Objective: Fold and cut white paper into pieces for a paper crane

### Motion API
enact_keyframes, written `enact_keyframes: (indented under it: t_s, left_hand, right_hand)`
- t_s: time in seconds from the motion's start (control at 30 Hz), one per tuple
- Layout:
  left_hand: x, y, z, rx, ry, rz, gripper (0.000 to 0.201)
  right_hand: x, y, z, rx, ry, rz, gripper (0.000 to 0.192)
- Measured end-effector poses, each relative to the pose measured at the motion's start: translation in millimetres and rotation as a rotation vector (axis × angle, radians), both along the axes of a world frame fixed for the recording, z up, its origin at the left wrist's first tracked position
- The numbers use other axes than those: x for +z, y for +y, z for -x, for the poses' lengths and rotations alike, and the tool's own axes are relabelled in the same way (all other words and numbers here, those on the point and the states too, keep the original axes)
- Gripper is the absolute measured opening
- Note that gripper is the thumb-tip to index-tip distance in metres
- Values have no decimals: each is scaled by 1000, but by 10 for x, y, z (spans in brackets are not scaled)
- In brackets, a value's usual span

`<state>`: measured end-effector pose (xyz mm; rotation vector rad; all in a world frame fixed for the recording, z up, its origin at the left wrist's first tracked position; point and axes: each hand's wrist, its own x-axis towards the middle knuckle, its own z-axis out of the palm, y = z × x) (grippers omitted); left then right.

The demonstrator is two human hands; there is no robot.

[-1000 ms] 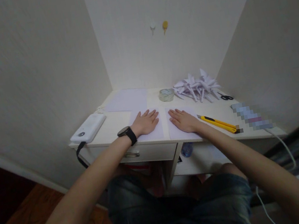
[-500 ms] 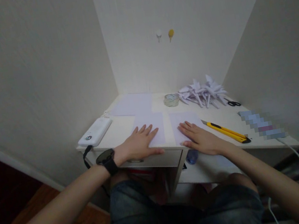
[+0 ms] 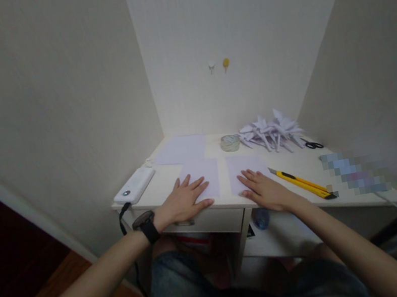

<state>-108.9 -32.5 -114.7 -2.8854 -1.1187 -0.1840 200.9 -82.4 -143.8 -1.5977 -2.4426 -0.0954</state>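
Observation:
Two pale sheets of paper lie side by side at the front of a white desk. My left hand (image 3: pixel 188 198) lies flat with its fingers spread, touching the left sheet (image 3: pixel 207 175) and the desk's front edge. On the right sheet (image 3: pixel 238 165) rests my right hand (image 3: pixel 261 187), palm down, fingers stretched out and slightly apart. Just right of that hand is a yellow utility knife (image 3: pixel 302 183) with its blade showing. A larger pale sheet (image 3: pixel 181 149) lies farther back on the left. Neither hand grips anything.
The desk (image 3: pixel 226 197) stands in a wall corner. On it are a white power bank-like device (image 3: pixel 136 185) with a black cable, a tape roll (image 3: pixel 230 143), a heap of folded paper pieces (image 3: pixel 272 130), black-handled scissors (image 3: pixel 313 144) and a blurred-out item (image 3: pixel 354 173) with a white cord.
The view has tilted up a little, so the desk sits lower in the picture. Both hands stay on the sheets; the left hand's fingers look slightly more spread.

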Motion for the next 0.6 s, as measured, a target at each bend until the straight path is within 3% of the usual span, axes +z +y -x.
enact_keyframes:
  t_s: [0.13,0.23,0.37,0.5,0.6]
  left_hand:
    - [-56,-29,35,-76,-16,-114,86]
    - [-109,-53,87,-156,-76,-205,68]
    - [-122,-83,142,-247,-109,-243,51]
    - [-99,-86,171,-200,-80,-247,58]
    - [-105,-22,203,-109,-39,-159,59]
  right_hand:
    - [-10,-3,27,-32,35,-138,68]
    - [-7,-60,36,-43,34,-212,62]
    - [8,-103,37,-27,32,-187,63]
    - [1,-87,32,5,71,-136,64]
    - [-20,-71,27,13,101,-141,61]
